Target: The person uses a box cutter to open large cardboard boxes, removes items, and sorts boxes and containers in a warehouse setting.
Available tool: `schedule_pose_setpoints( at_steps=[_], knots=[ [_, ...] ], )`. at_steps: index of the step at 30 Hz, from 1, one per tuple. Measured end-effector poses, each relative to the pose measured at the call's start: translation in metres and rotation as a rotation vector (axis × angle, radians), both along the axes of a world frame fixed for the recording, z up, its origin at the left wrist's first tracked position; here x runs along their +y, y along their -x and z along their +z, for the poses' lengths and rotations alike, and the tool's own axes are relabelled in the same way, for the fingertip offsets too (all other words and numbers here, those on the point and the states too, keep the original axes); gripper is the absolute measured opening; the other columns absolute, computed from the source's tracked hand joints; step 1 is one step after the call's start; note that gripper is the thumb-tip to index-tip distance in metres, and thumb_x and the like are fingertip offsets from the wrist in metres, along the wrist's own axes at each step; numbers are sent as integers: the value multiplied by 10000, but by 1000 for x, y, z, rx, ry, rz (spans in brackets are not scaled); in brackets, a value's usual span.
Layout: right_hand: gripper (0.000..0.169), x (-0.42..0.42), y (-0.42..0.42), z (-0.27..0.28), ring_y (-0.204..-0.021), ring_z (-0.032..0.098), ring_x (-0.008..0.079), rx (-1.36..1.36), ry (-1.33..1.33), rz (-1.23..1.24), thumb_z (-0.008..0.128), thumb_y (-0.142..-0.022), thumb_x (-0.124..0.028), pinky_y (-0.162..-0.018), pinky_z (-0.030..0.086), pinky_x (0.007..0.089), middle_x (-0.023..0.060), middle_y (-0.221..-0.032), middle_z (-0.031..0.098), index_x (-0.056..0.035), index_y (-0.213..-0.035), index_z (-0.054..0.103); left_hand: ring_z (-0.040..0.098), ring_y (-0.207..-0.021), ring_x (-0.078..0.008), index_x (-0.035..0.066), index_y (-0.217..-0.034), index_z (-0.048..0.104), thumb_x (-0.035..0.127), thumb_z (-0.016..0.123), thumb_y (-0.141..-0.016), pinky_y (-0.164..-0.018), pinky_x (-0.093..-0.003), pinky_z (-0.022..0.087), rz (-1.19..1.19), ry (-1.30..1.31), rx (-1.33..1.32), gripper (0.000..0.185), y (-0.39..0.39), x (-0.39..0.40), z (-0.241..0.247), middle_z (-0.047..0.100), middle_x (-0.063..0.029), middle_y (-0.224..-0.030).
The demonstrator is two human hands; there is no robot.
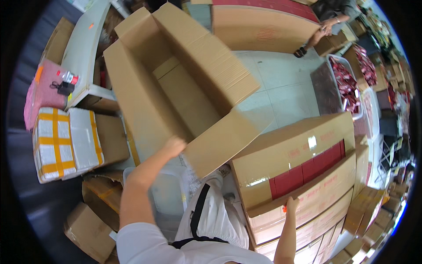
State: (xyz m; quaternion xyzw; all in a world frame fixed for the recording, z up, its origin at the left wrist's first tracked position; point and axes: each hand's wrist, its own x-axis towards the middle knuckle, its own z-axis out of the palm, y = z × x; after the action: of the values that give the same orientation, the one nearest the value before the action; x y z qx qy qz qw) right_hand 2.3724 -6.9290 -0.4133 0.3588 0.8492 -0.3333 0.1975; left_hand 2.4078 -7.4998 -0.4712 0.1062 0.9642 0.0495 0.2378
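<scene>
A large empty cardboard box (191,89) with its flaps spread lies tilted in front of me, its inside facing up. My left hand (175,146) grips its near corner, blurred by motion. At the right, my right hand (292,204) is on the edge of another cardboard box (270,165), at the top of a stack, with a small orange object (285,208) at the fingers. Dark red boxes (306,170) show through the gap between that box's flaps, where clear tape shines.
White foam boxes (54,142) with yellow tape stand left, below a white table (79,46). A translucent plastic tub (168,194) is by my legs. Beyond are a long carton (263,31), a seated person (333,21) and a bin of red packets (346,85).
</scene>
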Motion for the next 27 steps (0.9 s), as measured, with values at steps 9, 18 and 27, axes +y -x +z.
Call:
schedule_pose_setpoints(
  at_steps=[9, 18, 27],
  knots=[
    [149, 16, -29, -1, -397, 442, 142, 158, 126, -237, 516, -740, -123, -329, 377, 276, 32, -544, 454, -4, -827, 493, 429, -1150, -278, 118, -1135, 552, 277, 542, -798, -951, -441, 331, 265, 519, -871, 373, -259, -122, 35, 488, -98, -1229],
    [187, 20, -36, 24, -413, 544, 212, 190, 111, -50, 490, -715, -116, -374, 447, 332, 135, -529, 542, 68, -728, 522, 510, -928, -330, 46, -936, 549, -3, 508, -654, -806, -420, 400, 439, -209, 650, 289, -112, 57, 103, 560, -141, -945],
    [242, 22, -39, 14, -452, 580, 235, 186, 32, 16, 505, -733, -146, -394, 460, 349, 173, -556, 559, 73, -834, 519, 143, -1295, -358, 50, -1354, 186, 544, 688, -596, -1022, -539, 133, 3, -126, 98, 1035, 110, 386, 53, 145, -225, -1396]
  ],
)
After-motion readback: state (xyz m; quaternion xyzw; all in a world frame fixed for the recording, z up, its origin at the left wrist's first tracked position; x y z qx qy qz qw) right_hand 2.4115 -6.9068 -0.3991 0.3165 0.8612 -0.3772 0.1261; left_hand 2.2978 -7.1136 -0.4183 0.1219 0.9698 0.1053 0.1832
